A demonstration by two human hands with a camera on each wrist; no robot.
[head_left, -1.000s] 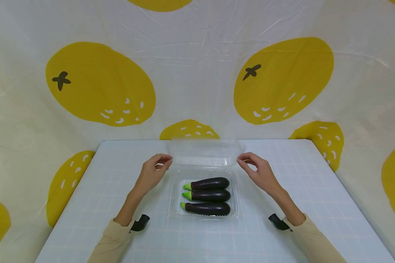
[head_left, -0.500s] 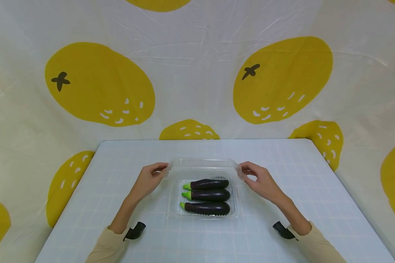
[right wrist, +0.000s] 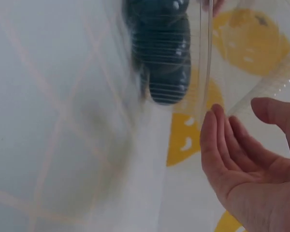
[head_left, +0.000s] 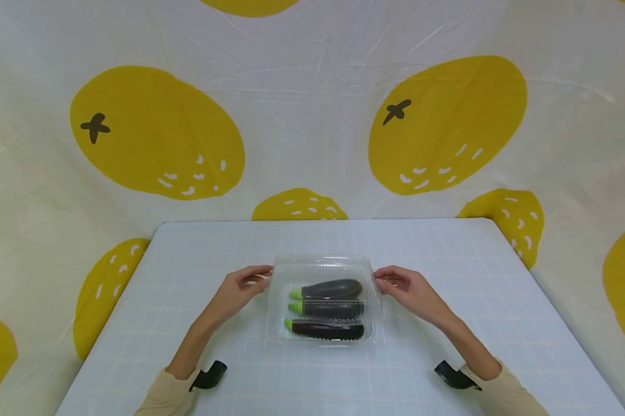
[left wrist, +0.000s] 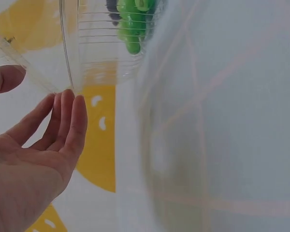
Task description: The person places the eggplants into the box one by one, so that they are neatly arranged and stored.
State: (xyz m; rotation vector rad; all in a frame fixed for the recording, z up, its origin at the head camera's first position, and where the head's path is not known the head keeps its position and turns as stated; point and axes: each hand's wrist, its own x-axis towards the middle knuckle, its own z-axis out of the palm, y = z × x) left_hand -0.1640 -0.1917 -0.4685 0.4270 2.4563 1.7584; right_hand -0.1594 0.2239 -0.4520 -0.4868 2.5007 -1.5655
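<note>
Three dark purple eggplants (head_left: 327, 330) with green stem ends lie side by side in a clear plastic clamshell container (head_left: 320, 343) on the table. Its hinged lid (head_left: 320, 267) leans over them at a slant, its ribbed edge crossing the middle eggplant in the head view. At the lid's left side is my left hand (head_left: 240, 289), fingers fairly straight, fingertips right at the plastic; the left wrist view shows the thumb (left wrist: 8, 79) apart from them. My right hand (head_left: 408, 292) mirrors this on the right side, its fingertips (right wrist: 215, 112) at the lid, thumb apart.
The table (head_left: 198, 248) has a pale checked cover. Behind it hangs a white cloth (head_left: 307, 115) printed with large yellow fruit. A black wrist device (head_left: 209, 375) sits at the left cuff, and another black device (head_left: 455, 375) at the right.
The lid has swung from raised behind the container down and toward me, over the eggplants. Both hands have come slightly closer to me with it, thumbs now parted from the fingers.
</note>
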